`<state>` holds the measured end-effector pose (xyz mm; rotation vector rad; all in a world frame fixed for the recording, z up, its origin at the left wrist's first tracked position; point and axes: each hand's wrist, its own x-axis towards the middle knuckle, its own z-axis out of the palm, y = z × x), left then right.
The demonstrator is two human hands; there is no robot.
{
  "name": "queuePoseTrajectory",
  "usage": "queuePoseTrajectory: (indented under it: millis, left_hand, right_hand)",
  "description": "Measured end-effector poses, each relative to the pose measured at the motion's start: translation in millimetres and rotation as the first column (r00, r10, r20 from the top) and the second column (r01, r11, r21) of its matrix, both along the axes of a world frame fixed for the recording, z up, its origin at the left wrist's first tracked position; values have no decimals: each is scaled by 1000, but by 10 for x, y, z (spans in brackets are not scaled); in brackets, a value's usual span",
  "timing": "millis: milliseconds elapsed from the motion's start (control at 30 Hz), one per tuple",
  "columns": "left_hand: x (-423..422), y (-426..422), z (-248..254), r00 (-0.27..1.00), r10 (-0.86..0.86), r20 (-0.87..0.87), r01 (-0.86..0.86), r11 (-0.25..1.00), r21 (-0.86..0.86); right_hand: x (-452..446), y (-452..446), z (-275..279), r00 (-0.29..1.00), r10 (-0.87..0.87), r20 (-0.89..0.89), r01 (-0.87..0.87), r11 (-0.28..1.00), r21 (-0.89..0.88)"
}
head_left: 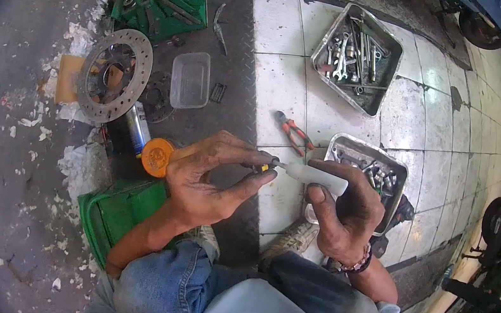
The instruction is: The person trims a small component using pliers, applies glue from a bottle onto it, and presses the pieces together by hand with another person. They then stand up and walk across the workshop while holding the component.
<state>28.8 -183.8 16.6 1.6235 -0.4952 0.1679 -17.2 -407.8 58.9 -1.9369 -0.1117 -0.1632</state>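
Across my head-camera feed, white floor tiles [402, 126] run along the right of a dark textured strip. I have a green toolbox [194, 19] at the far left. Over the tiles I see two metal trays, an upper tray [362, 102] and a lower tray [370, 149], both with wrenches or sockets lying in them. On the left leans a perforated disc [140, 61], and right of it sits a clear plastic tub [190, 81]. The two hands are near each other, apart: the left hand [209, 179] pinches between thumb and index finger, while the right hand [351, 212] grips with thumb and fingers. Beyond them I make out orange-handled pliers [295, 134]. A white bottle [330, 182] lies tilted in the right grip, its thin tip pointing left at a small black-and-yellow part [264, 168] in the left pinch; I cannot tell whether they touch.
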Motion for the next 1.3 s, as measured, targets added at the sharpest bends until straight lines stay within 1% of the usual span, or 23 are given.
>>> queuePoseTrajectory:
  millis: [133,200,233,300,433,500,633,700,833,900,933,1000,1033,1100,1233,1300]
  left_hand:
    - [8,-11,11,1000,10,-10,-10,1000,14]
    - [45,-27,9,998,24,62,-25,1000,10]
    - [43,-30,7,998,25,62,-25,1000,10]
    - [38,-35,2,998,30,53,-30,1000,2]
    - [37,-36,3,999,27,44,-27,1000,4]
    - [38,-30,-5,999,19,47,-19,1000,0]
    - [35,-36,-39,998,21,56,-21,1000,-12]
    - [29,-46,-30,998,32,51,-31,999,-27]
    - [18,-35,-15,1000,22,22,-21,999,-30]
    - [-2,-10,-25,1000,-4,-7,4,1000,-6]
    - [4,-16,-20,1000,-4,-7,4,1000,-6]
    - [19,-37,-6,1000,15,9,-15,999,-41]
    - [7,-31,-11,1000,15,8,-15,999,-41]
    - [-23,-12,-25,997,-3,-73,0,999,-45]
    - [-8,-13,-34,999,-4,-42,2,999,-37]
    - [-4,-16,-41,1000,-12,-16,12,1000,-23]
  right_hand:
    - [-25,7,-8,999,-11,-45,13,999,49]
    - [-36,2,-13,995,-20,-95,26,997,69]
    - [-31,2,-13,995,-19,-96,26,997,69]
    - [-16,0,-11,999,1,-47,-1,1000,10]
    - [-27,20,29,997,-6,-72,7,1000,22]
    - [-35,26,31,991,-34,-129,44,996,81]
    - [-34,23,32,994,-39,-102,47,996,76]
    - [-16,2,44,1000,11,-20,-11,1000,-4]
    - [-18,-14,44,1000,28,4,-28,998,-49]
    - [-56,13,28,987,-42,-158,58,993,98]
    - [-54,22,54,987,-42,-157,58,993,99]
    - [-45,37,126,957,-74,-282,126,977,170]
    - [-41,46,117,956,-74,-282,126,977,170]
    - [-29,58,88,972,-92,-216,138,968,211]
    - [-49,26,76,963,-92,-253,135,978,159]
    - [-37,13,34,989,-53,-138,65,994,86]
